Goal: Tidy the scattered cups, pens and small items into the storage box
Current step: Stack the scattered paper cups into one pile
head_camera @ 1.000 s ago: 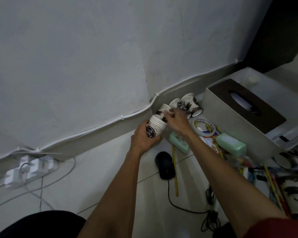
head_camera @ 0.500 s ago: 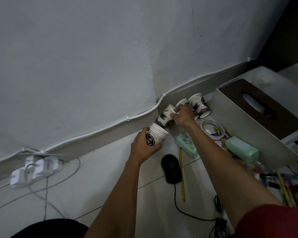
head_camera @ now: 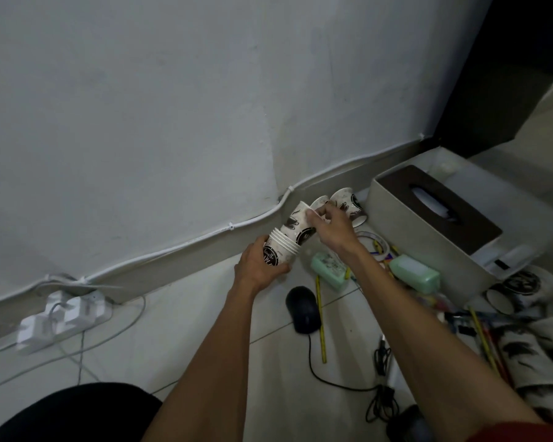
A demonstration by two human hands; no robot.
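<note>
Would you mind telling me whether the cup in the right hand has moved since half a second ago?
Yes. The cup has left the cups by the skirting and now nests in the left hand's stack.

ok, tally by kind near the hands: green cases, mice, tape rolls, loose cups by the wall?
green cases: 2
black mouse: 1
tape roll: 1
loose cups by the wall: 2
Total: 6
Left out: the cup stack in the left hand, the cup in the right hand.

Bare forearms, no watch or rings; red sleeve [head_camera: 524, 433] at right shoulder; dark trousers [head_camera: 71, 413] below.
</note>
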